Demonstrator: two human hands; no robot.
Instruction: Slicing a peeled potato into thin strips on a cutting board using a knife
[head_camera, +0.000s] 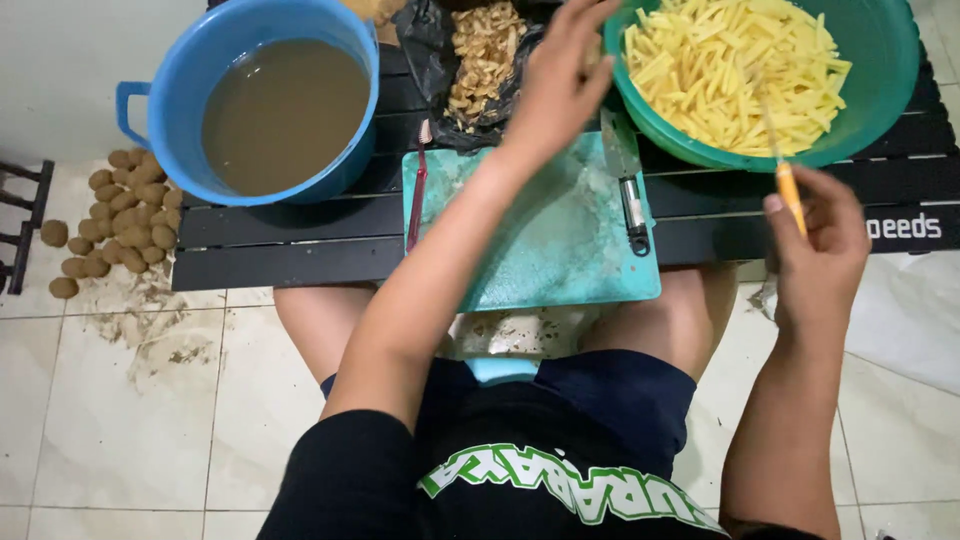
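a board (545, 240) is lying on the table (300, 240), with a toothbrush (416, 190) along its left edge and a peeler (628, 185) on its right. a bucket (250, 100) is sitting behind-left, a basin (880, 70) of potato sticks (730, 70) behind-right, peels (485, 50) between them. potatoes (125, 215) are lying on the floor, left of the table.

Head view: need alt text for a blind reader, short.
A seated person's left hand reaches over a teal cutting board to the rim of a green bowl of cut potato sticks, while the right hand holds an orange-handled knife. A blue tub of brown water and whole potatoes on the floor sit left.
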